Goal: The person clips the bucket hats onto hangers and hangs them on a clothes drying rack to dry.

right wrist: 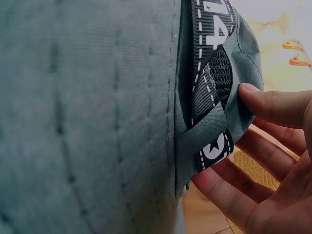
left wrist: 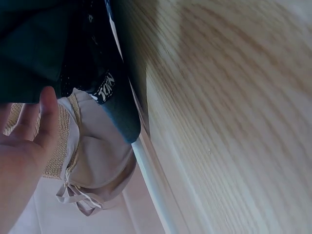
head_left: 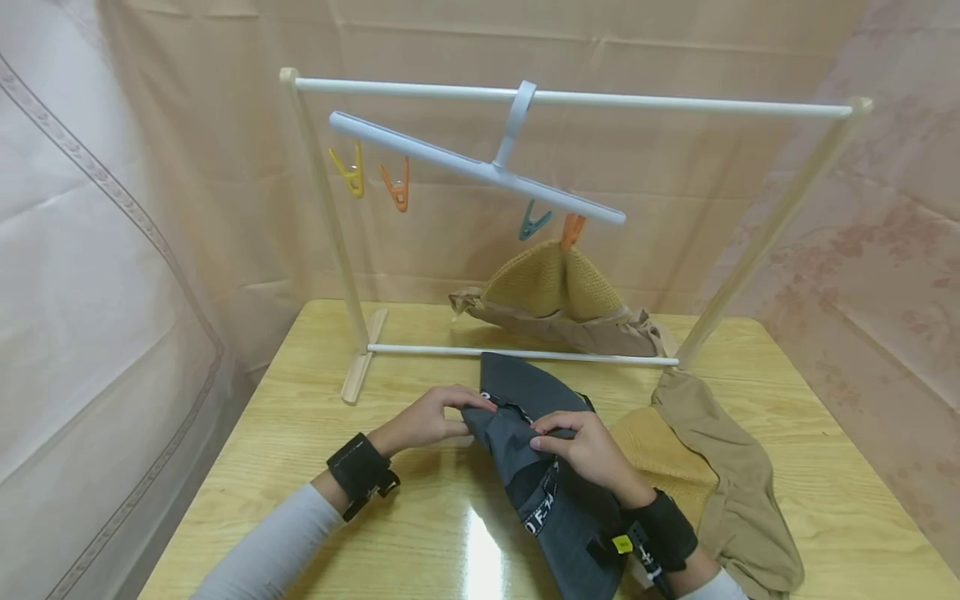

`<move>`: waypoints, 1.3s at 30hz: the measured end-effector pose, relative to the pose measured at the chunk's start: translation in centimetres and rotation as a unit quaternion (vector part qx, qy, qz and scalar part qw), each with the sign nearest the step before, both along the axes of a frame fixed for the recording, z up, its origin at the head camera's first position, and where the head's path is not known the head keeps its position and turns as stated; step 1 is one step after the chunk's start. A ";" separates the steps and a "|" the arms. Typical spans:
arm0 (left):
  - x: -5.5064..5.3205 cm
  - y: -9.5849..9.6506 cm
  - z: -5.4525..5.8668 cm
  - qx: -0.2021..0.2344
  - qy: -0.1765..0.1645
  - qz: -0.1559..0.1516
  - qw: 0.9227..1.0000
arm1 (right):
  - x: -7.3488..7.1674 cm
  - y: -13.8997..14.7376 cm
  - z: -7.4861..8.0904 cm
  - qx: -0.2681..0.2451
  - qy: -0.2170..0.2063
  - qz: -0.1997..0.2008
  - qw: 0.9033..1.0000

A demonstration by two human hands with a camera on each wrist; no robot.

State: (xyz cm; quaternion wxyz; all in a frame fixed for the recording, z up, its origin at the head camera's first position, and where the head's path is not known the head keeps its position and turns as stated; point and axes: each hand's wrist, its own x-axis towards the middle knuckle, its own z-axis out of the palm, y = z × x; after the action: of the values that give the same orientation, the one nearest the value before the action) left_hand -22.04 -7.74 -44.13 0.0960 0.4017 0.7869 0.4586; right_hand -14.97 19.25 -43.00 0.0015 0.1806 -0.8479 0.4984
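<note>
Sleeves [head_left: 273, 542] in pale grey come in nearest, each running to a black wrist band [head_left: 363, 475]. Past them, the hands are apart, both on a dark grey hat [head_left: 517, 458] above the near middle of the wooden surface [head_left: 292, 425]: the right hand [head_left: 585, 450] pinches its crown between thumb and fingers, while the left hand [head_left: 431, 415] holds the edge on the other side. White lettering shows on the hat's black band [head_left: 542, 504]. To its right, a tan hat [head_left: 742, 483] with a woven crown lies on the surface. Farther off stands a rack [head_left: 675, 100] with white bars; a pale blue hanger [head_left: 435, 152], hooked over the top one, tilts down to the right. From it hang a yellow clip [head_left: 356, 187], an orange clip [head_left: 400, 196], a teal clip [head_left: 531, 225] and a second orange clip [head_left: 572, 233] gripping a brown hat [head_left: 577, 327]. Behind is a beige curtain [head_left: 450, 37].
</note>
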 end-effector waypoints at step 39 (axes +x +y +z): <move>0.6 1.2 0.3 0.107 -0.030 0.017 0.994 | 0.0 0.0 0.6 -0.073 -0.026 0.015 0.997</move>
State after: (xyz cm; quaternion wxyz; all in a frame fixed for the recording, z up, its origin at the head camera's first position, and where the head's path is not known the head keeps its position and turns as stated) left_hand -21.40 -6.49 -43.82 0.0679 0.3822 0.7372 0.5531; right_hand -14.94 19.25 -42.38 -0.0145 0.1800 -0.8061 0.5635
